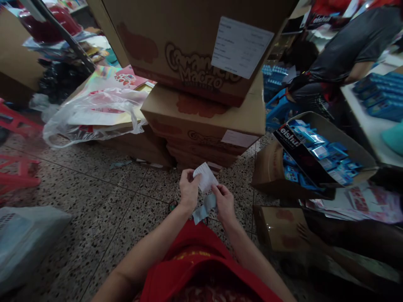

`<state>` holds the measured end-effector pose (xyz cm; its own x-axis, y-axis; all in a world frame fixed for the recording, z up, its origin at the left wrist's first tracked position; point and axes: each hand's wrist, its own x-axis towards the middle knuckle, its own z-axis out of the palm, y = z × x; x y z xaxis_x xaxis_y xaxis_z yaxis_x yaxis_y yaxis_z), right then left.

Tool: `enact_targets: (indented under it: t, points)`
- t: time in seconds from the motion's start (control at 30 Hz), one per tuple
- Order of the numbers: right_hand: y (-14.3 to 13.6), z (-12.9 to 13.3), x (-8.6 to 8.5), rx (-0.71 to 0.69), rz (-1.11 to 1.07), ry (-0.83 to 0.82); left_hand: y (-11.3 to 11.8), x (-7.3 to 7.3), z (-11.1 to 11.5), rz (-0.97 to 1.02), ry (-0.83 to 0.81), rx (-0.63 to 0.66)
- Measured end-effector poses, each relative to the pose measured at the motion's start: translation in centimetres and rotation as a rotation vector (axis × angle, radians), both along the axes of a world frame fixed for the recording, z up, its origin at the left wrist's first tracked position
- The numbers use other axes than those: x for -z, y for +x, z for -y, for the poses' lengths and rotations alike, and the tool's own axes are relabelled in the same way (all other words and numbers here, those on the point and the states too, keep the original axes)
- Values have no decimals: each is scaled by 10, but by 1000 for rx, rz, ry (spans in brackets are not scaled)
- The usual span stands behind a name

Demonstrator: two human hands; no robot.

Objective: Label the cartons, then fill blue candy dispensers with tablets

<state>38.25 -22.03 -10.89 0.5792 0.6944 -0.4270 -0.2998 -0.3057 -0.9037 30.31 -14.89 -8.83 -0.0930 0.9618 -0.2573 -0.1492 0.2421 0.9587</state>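
My left hand point(189, 191) pinches the left edge of a small white paper label point(205, 178) between thumb and fingers. At its lower right corner, my right hand point(224, 203) grips the same label. Faint print shows on the paper, too small to read. Below it hangs a creased pale blue strip point(205, 208), near the fingers of my right hand; whether it is joined to the label I cannot tell. In front of my hands stands a stack of brown cartons point(201, 121), and the large top carton point(151, 50) bears a similar white printed sticker point(242, 47).
To the right, an open carton point(267, 167) holds several blue packs. Another person's hand rests on a small box point(283, 226) below it. A person in dark clothes point(343, 46) bends at upper right. Left are a clear plastic bag point(91, 121), red stools point(19, 172) and a grey crate point(34, 235).
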Motion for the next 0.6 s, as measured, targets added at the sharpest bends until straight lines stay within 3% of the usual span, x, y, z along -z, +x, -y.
enact_targets:
  t: [0.17, 0.37, 0.47, 0.6]
  points:
    - [25, 12, 5, -89, 100, -3, -3, 9, -6, -115, -34, 215]
    - [55, 16, 13, -167, 309, 9, 1, 19, -29, -389, 50, 637]
    - [71, 11, 19, -167, 420, 22, 10, 26, -34, -562, 181, 697]
    - [89, 2, 26, -179, 539, 34, 25, 37, -42, -681, 308, 664]
